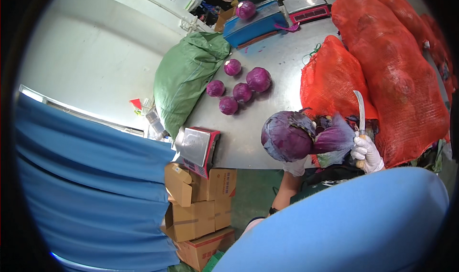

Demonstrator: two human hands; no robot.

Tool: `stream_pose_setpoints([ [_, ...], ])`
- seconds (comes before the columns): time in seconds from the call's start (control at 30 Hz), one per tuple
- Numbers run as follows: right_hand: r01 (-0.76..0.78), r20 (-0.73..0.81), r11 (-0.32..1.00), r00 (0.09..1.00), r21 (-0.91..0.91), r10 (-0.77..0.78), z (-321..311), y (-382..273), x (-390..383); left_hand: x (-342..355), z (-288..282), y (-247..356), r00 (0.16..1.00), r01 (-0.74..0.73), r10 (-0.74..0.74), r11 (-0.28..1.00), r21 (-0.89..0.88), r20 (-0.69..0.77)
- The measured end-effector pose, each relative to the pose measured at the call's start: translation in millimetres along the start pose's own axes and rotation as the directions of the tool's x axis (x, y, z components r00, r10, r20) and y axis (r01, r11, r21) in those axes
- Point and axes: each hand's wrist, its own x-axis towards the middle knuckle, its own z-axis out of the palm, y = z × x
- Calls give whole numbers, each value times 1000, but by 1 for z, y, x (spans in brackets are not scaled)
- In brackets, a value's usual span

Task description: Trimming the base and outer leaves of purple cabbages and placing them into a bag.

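Observation:
A large red cabbage (287, 138) is held up over the near edge of the metal table (282, 92). Beneath it, my left hand (294, 167) in a white glove is closed on its underside; most of the fingers are hidden. A loose purple outer leaf (333, 139) spreads from the cabbage's right side toward my right hand (366, 153), also gloved. That hand is closed round the wooden handle of a knife (361, 110), whose curved blade points up and away. Its fingers meet the leaf's edge; whether they pinch it, I cannot tell.
Several smaller trimmed cabbages (242, 92) lie mid-table. Red mesh sacks (392, 76) crowd the right side; a green sack (191, 71) lies left. Scales stand near left (196, 147) and far back (306, 6). Cardboard boxes (201, 214) are stacked below the table. A smooth blue shape (344, 224) covers the lower right.

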Motion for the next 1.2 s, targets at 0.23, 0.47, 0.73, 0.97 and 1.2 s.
stream_pose_setpoints([
  [0.23,178,-28,531,934,-828,-356,34,-17,6,9,-9,12,978,-177,209,858,481,-12],
  [0.47,574,569,-86,759,-814,-316,92,-31,37,19,-4,1,959,-282,143,420,862,244],
  [0.73,340,369,364,929,-867,11,88,-41,37,46,-44,-23,853,-433,-228,198,880,470],
  [0.97,286,343,492,939,-822,27,55,-41,24,20,5,-15,759,-650,-271,-285,704,592],
  [1.2,38,229,636,948,-771,221,44,-35,-13,12,94,29,687,-571,-322,-793,210,652],
])
